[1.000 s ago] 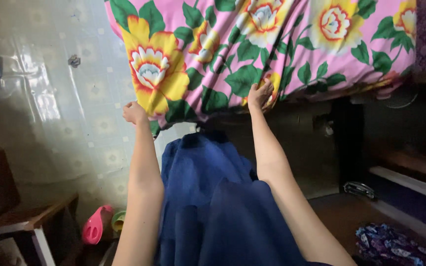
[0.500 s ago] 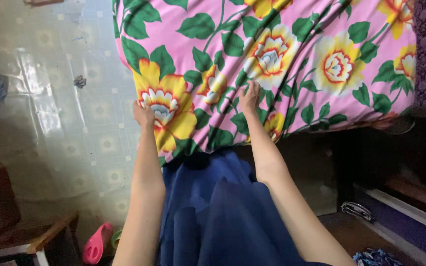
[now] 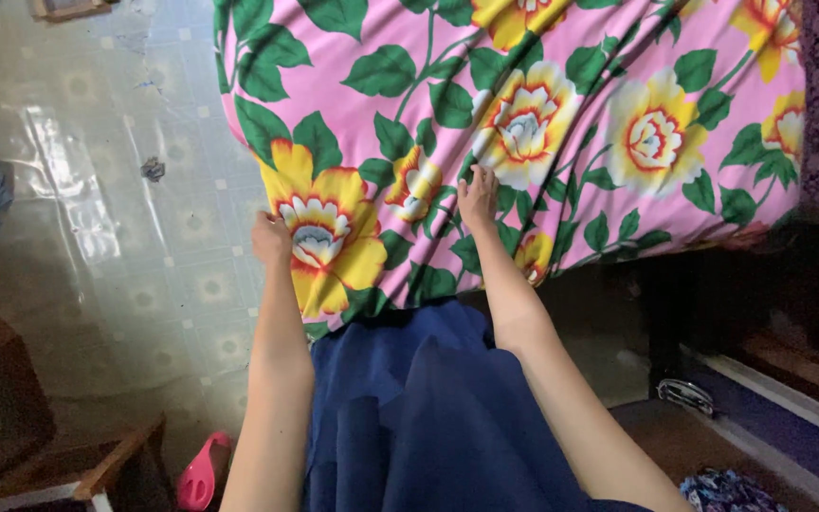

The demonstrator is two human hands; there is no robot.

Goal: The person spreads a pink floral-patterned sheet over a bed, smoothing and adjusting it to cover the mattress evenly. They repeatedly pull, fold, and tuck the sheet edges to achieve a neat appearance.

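— Pink floral bedsheet [image 3: 561, 114]: state its position.
— It covers the mattress across the top of the view, patterned with yellow flowers and green leaves. Its near edge hangs over the side, just above the blue skirt [image 3: 409, 417].
— Left arm pose?
— Extended straight forward. The left hand [image 3: 272, 237] is at the sheet's corner edge, fingers curled closed on the fabric, beside a large yellow flower.
— Right arm pose?
— Extended forward, angled slightly inward. The right hand [image 3: 478, 197] lies palm down on the sheet, fingers spread narrowly and pressing flat; it grips nothing.
— Surroundings?
— Glossy tiled floor [image 3: 125, 237] at left; a pink slipper [image 3: 199, 474] lies near the lower edge.
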